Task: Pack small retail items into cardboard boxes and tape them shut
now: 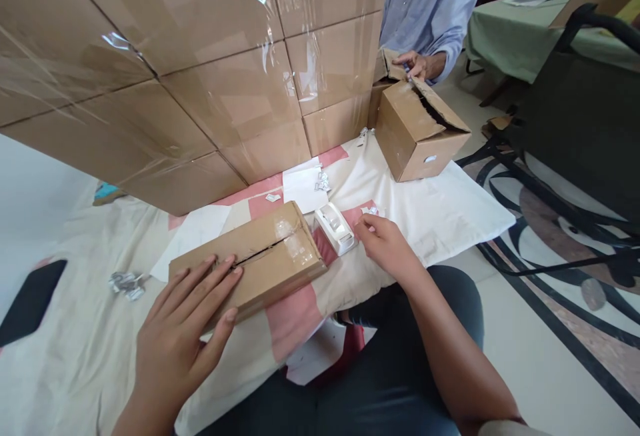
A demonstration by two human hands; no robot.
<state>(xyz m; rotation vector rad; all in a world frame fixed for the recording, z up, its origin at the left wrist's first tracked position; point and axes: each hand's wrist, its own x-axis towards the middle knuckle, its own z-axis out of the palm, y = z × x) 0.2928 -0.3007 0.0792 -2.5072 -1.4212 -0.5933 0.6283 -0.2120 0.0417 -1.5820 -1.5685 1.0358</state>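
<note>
Before me on the cloth-covered table lies a long brown cardboard box (265, 239), its top flaps meeting at a narrow dark gap with clear tape across the right end. My left hand (183, 329) rests flat on the left part of its top, fingers spread. Just right of the box sits a white tape dispenser (336, 228) with a roll of clear tape in it. Beside the dispenser's right side is my right hand (383, 243), thumb and fingers pinched together. Whatever may be between those fingertips is too small to make out.
A wall of taped cardboard boxes (225, 83) stands behind. At right, a person's hand (420, 65) touches an open carton (425, 133). White paper (303, 186), crumpled scraps (127, 285) and a black phone-like slab (31, 303) lie on the cloth. A dark chair (585, 109) stands far right.
</note>
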